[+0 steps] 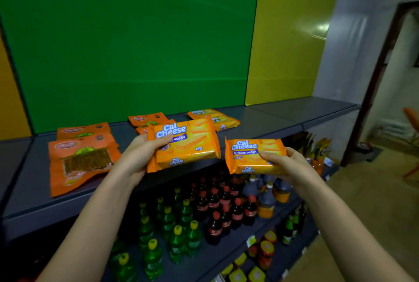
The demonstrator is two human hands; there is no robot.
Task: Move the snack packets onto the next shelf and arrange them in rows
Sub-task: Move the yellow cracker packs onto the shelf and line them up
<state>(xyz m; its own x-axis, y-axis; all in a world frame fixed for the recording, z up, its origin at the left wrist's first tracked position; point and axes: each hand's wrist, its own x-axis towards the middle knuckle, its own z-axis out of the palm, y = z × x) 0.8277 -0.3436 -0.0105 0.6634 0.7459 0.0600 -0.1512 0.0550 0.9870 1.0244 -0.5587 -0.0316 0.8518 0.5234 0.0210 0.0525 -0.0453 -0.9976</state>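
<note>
and there was the left hand (138,157), fingers curled round the left edge of a cal cheese wafer packet (188,145), thumb across its face, holding it tilted above the front edge of the grey shelf (283,118). the right hand (290,164) gripped a second cal cheese packet (249,157) by its right end, at three o'clock of the first. the two were just apart, and this one sat out past the shelf lip, over the drinks below. on the shelf itself, at nine o'clock of the held packets, lay a stack of orange pouches (84,161) with clear windows. more orange pouches (147,119) lay at eleven o'clock, and at twelve o'clock a further wafer packet (215,118) lay flat near the green back panel (136,43). the lower shelf (226,258) at six o'clock carried rows of green bottles (169,222) with yellow caps, and dark red-capped bottles (217,209) stood at their three o'clock.
</note>
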